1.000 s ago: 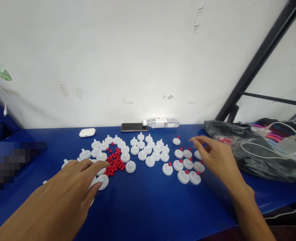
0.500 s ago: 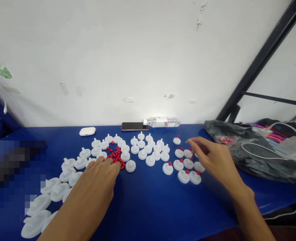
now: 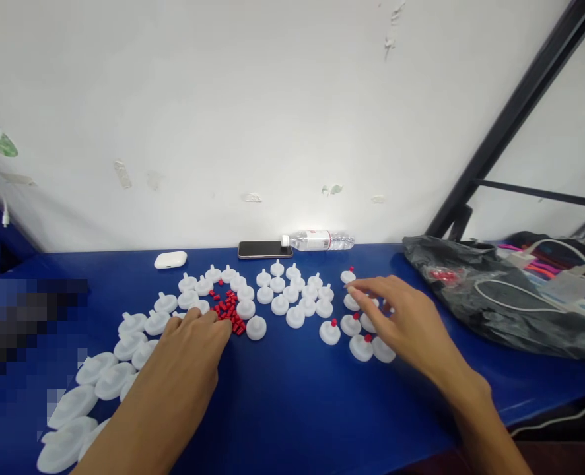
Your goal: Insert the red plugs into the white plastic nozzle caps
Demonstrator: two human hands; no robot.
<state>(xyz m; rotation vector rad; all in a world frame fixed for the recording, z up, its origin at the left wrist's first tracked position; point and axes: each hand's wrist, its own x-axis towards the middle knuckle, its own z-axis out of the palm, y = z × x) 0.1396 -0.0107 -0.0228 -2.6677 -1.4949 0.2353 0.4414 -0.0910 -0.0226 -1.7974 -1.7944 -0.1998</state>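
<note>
Red caps [image 3: 230,305] lie by the left hand [image 3: 193,340], grip hidden; the right hand [image 3: 405,320] has fingers nearly meeting.

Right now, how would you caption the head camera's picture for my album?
Left hand at small red pieces, right hand near red-tipped white discs.

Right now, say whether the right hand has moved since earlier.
Yes, left: the right hand, earlier wholly right of the bottle, now reaches left of its base.

Left hand [image 3: 191,349] hides own fingertips; right hand [image 3: 399,313] partly covers white discs [image 3: 382,351]; forearms [image 3: 137,422] cut at bottom edge.
</note>
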